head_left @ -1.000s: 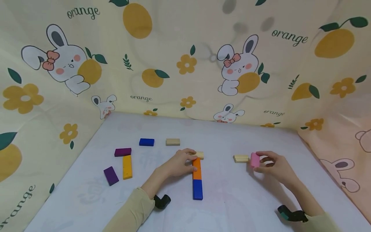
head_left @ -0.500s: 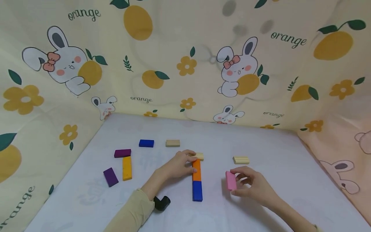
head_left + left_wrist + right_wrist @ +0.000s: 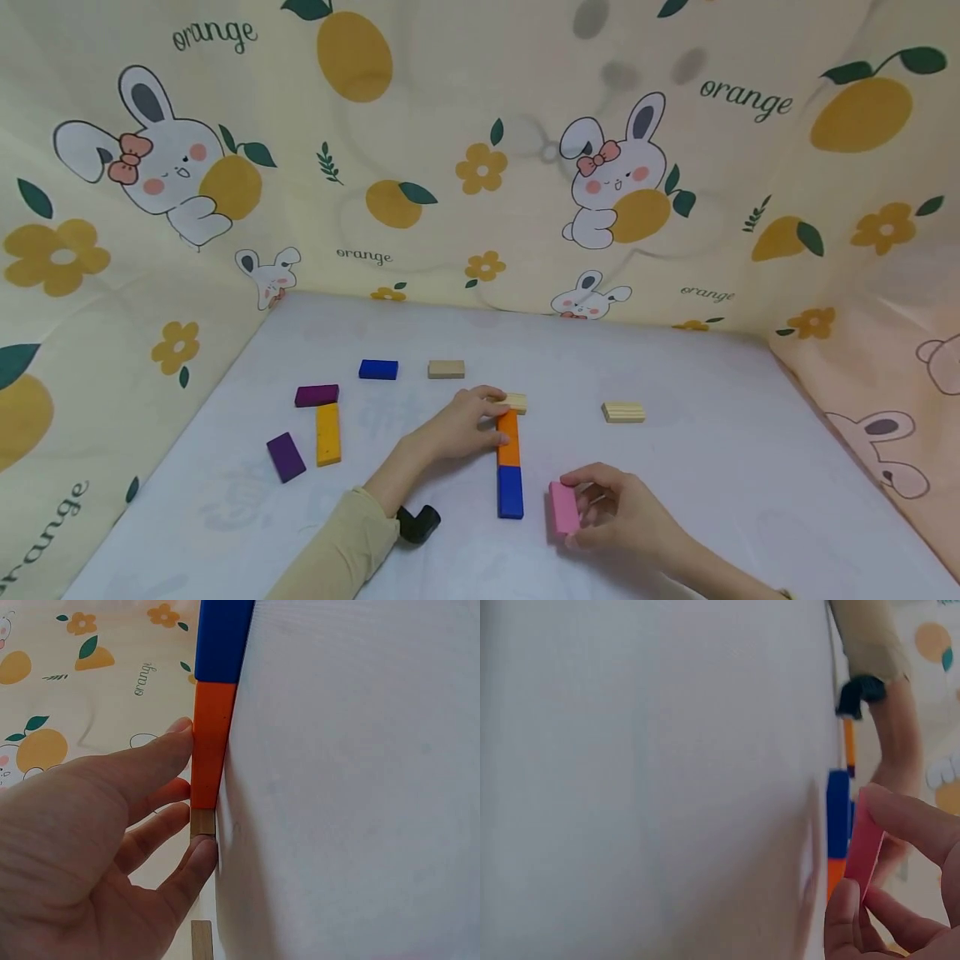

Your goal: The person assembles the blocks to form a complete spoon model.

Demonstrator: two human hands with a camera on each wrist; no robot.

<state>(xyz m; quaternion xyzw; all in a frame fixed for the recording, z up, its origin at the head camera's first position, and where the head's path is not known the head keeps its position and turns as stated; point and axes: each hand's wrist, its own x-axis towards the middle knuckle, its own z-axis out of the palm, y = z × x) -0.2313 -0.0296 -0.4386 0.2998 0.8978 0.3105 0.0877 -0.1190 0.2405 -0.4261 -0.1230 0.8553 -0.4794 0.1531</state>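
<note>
My right hand [image 3: 630,512] pinches a pink block [image 3: 564,510] by its two ends, just right of a row of end-to-end blocks. In the right wrist view, the pink block [image 3: 865,844] stands between thumb and fingers. The row has a blue block [image 3: 510,492] nearest me, an orange block [image 3: 509,442] behind it, and a light wooden block [image 3: 516,403] crosswise at the far end. My left hand [image 3: 467,425] rests against the row's left side. Its thumb touches the orange block [image 3: 212,742]; one fingertip reaches the end of the wooden block [image 3: 202,822].
On the left lie two purple blocks [image 3: 317,396] and a yellow block [image 3: 327,435]. Farther back are a blue block [image 3: 378,369] and a wooden block [image 3: 446,369]. Another wooden block [image 3: 623,412] lies at the right. A patterned cloth [image 3: 420,133] hangs behind the white table [image 3: 697,400].
My right hand has carried the pink block left and toward me, from beside the right-hand wooden block to near the row's blue block. The left hand has stayed in place.
</note>
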